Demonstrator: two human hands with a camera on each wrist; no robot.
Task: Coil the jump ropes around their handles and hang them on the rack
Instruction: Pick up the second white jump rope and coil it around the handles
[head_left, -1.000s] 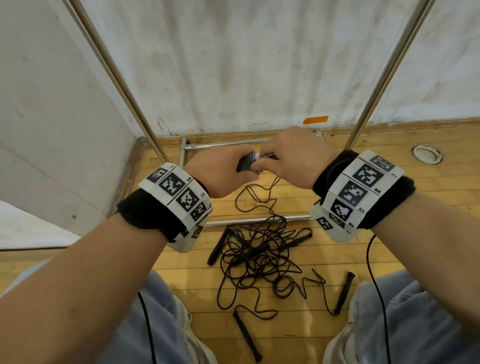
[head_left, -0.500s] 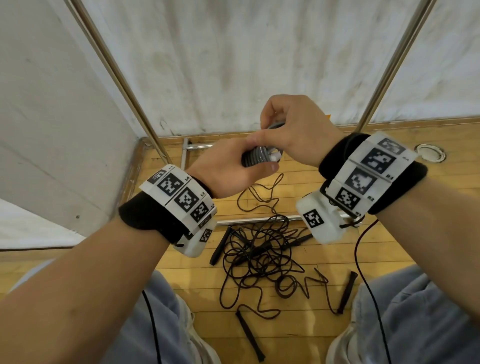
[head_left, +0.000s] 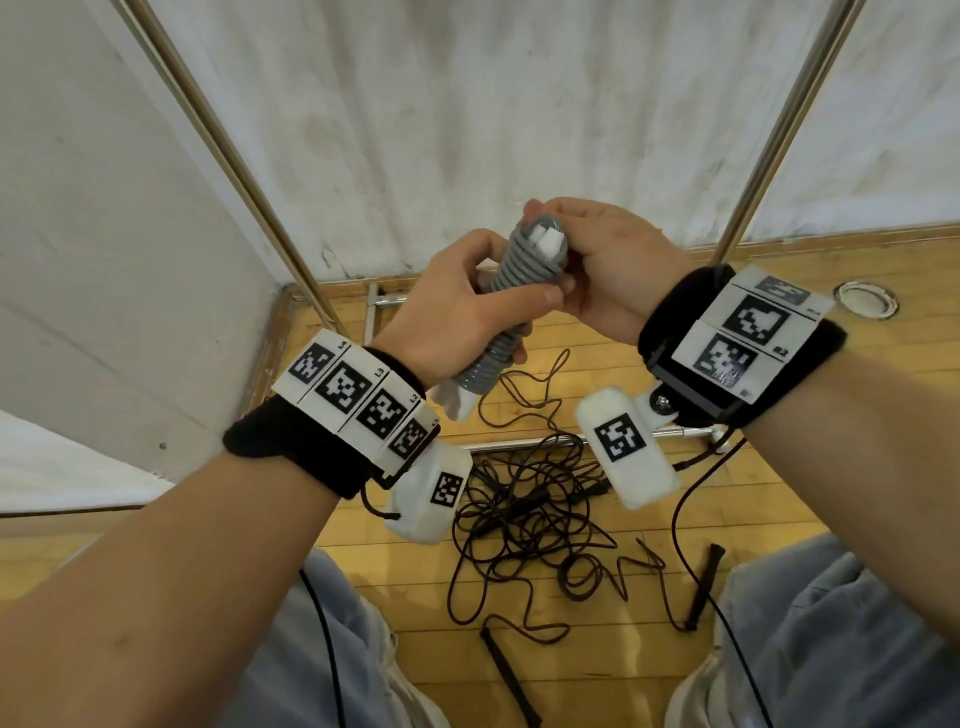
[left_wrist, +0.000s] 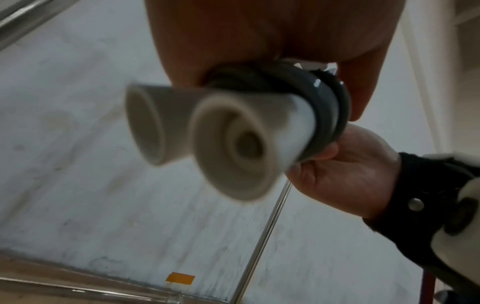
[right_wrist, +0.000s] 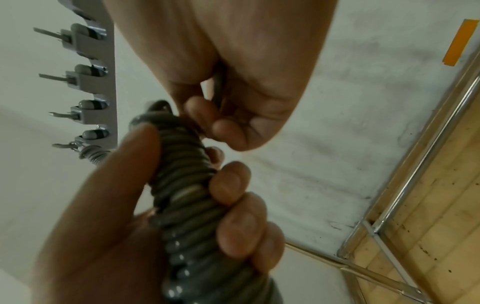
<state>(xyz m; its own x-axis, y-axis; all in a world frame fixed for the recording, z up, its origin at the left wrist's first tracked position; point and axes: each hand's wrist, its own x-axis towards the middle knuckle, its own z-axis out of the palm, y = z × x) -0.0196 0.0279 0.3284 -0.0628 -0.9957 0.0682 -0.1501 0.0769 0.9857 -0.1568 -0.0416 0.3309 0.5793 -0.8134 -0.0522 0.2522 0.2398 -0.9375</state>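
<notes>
Both hands hold one bundle: left hand (head_left: 457, 317) wraps thumb and fingers around the middle of the grey coiled rope (head_left: 511, 291), right hand (head_left: 605, 270) pinches its top end with curled fingertips. Bundle sits centre frame in head view, tilted, upper end toward the right hand, lower end poking out below the left palm. Rope is wound in tight turns around two white handles (left_wrist: 233, 148) lying side by side; their flared ends stick out of the coil in left wrist view, blurred. In right wrist view, left fingers (right_wrist: 233, 185) press on the coils and right fingertips sit at the topmost turn.

Writing: square black-and-white coded tags on both wristbands (head_left: 358, 389); small print beside them reads "L3" on the left band and "R2" on the right, the rest too small to read.

Rack (right_wrist: 98, 82), grey strip with a row of hooks, upper left of right wrist view; a grey coiled bundle (right_wrist: 92, 154) hangs at its lowest visible hook. Black rope tangle (head_left: 524, 525) with black handles lies on the wood floor (head_left: 779, 519), lower centre of head view, well below the hands. Orange tape strip (left_wrist: 180, 278) on the wall.
</notes>
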